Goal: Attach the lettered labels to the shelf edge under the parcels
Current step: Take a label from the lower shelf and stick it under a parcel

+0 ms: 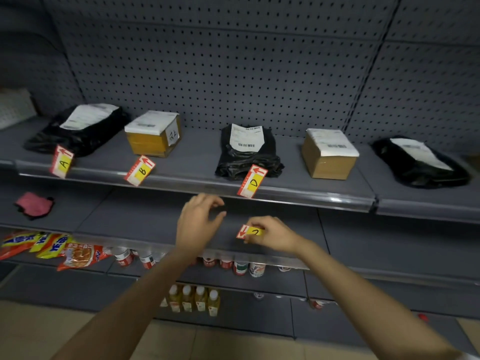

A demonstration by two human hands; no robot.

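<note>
Several parcels lie on the top shelf: a black bag [78, 133], a taped box [153, 136], a black bag [246, 154], a brown box [328, 157] and a black bag [420, 162]. Labels A [62, 162], B [140, 171] and D [252, 181] hang on the shelf edge [197, 184]. My right hand [272, 233] pinches a red and yellow label [250, 232] marked C, held sideways below the edge. My left hand [198, 222] hovers beside it, fingers apart, holding nothing.
A pink cloth [33, 205] lies on the middle shelf at the left. Snack packets [52, 246] and small bottles [241, 266] fill the shelf below, with yellow drink bottles [193, 298] lower down. Perforated back panels [233, 61] rise behind the parcels.
</note>
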